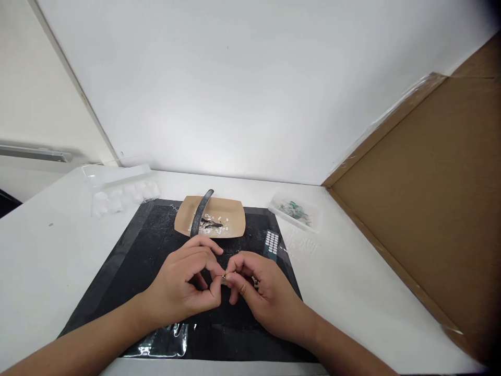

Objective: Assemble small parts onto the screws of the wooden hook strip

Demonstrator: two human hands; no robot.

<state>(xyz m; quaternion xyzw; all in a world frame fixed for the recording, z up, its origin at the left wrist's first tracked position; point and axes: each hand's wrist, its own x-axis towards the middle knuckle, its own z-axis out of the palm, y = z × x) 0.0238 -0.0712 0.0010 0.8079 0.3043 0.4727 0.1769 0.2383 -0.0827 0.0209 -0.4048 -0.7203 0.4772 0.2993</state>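
Note:
My left hand (191, 274) and my right hand (260, 292) meet above the black mat (129, 271). Between their thumbs and index fingertips is a small, shiny, spotted piece (224, 278), pinched from both sides. Its kind is too small to make out, and the fingers cover most of it. Another small spotted bit (255, 282) shows among the curled fingers of my right hand. Just beyond my left hand, a dark curved nail file (202, 211) leans across the brown paper tray (230, 206). White flakes and dark scraps lie in that tray.
To the right of the tray is a dark card with white oval stickers (271, 243). Behind it stands a clear box (297, 211) with green and clear pieces, near small clear bits (307, 245). White pads fill an open clear case (125, 198) at left. Cardboard (422, 209) walls the right side.

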